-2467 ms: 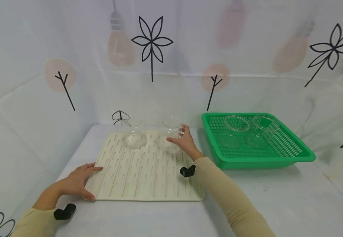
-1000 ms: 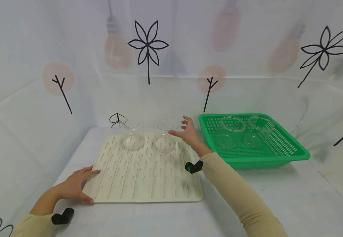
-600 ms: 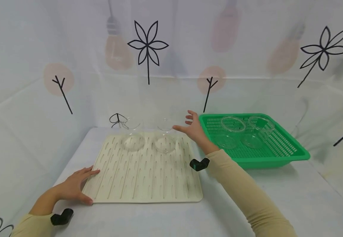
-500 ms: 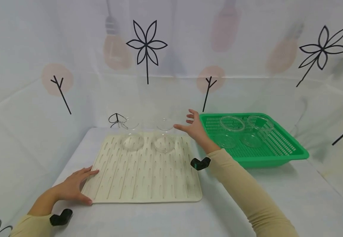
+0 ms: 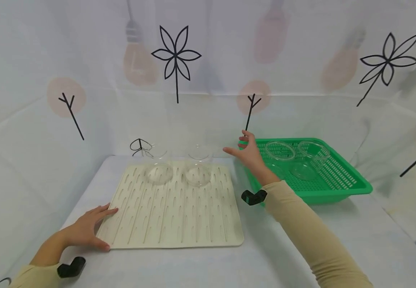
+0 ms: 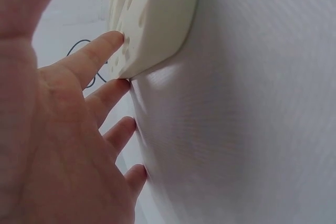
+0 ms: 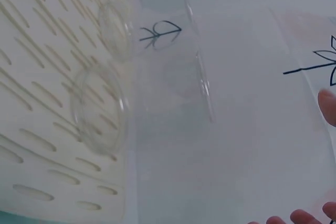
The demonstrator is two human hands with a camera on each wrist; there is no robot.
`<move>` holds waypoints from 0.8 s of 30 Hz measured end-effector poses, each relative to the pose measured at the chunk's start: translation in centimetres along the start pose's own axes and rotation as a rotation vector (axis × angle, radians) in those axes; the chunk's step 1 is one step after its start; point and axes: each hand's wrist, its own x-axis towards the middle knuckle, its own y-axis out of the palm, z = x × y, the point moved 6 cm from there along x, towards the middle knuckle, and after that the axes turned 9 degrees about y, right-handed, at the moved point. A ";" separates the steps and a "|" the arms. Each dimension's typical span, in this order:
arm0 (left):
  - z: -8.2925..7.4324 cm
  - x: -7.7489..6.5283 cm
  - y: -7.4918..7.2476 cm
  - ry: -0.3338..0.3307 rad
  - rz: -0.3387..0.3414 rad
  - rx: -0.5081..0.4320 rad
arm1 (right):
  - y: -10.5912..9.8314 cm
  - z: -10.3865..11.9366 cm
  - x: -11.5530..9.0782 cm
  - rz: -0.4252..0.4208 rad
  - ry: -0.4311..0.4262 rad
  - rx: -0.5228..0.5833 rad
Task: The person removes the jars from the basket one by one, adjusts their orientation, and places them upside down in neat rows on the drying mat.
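By the left rear corner of the green slotted basket (image 5: pixel 337 196), hovering with right hand (image 5: pixel 252 157) wide, thumb parted from fingers; not showing clearly whether over rim or in front. At left edge of cream ridged mat (image 5: pixel 172 216), resting left hand (image 5: pixel 83 230), spread wide, touching near left corner with thumb and surface with index finger. On mat's far part, seeing two clear cups (image 5: pixel 198 175) standing upright, side by side. Inside basket, seeing two more clear cups (image 5: pixel 309 161) standing rims up. Behind, seeing white printed curtain (image 5: pixel 200 120) hanging.
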 end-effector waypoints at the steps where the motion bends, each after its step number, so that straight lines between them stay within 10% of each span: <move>1: 0.0 -0.1 0.0 -0.006 0.001 -0.001 | -0.2 -0.1 0.1 -0.006 0.002 0.002; 24: 0.5 0.1 -0.1 0.016 -0.017 -0.001 | -5.9 -1.9 -0.3 -0.107 0.052 -0.032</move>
